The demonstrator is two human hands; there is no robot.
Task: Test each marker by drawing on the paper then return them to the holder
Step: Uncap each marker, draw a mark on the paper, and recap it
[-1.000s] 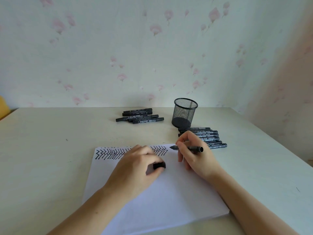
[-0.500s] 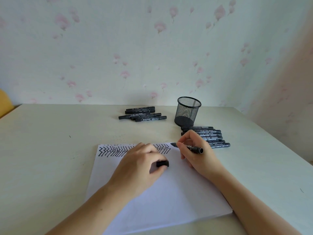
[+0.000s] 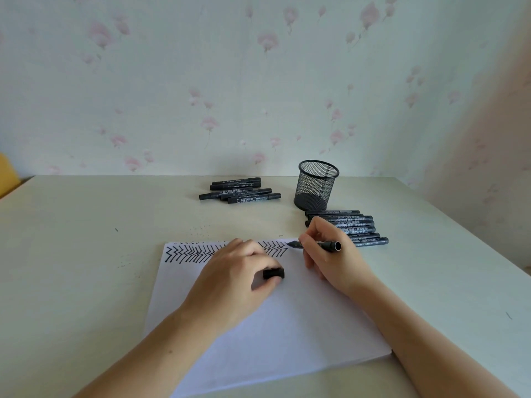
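A: What's the stuff made of?
B: The holder (image 3: 315,185) is a round black wire-mesh cup, upright near the tabletop's far edge, right of centre. The markers are smooth black plastic barrels with pale printing. One loose bunch (image 3: 240,192) lies left of the holder, well apart from it; a tidier row (image 3: 352,226) lies side by side just in front of the holder toward the right edge

A: And the paper?
B: A matte white sheet (image 3: 258,340) in the near middle of the tabletop, with a band of black zigzag strokes (image 3: 189,252) along its far edge

A: The hands?
B: The right hand (image 3: 330,262) has its fingers curled round an uncapped marker (image 3: 316,245), tip at the sheet's far right corner beside the last zigzag. The left hand (image 3: 232,280) rests on the paper, thumb and forefinger pinching the short black cap (image 3: 273,273)

A: The room?
B: A pale, smooth tabletop (image 3: 86,254) with a few dark specks, pushed against wallpaper (image 3: 201,81) printed with faint pink flowers. A yellow thing (image 3: 7,175) shows at the left edge

A: Anything different from a second ago?
B: The marker tip has moved a little farther right along the sheet's far edge; the left hand's pinch on the cap is unchanged
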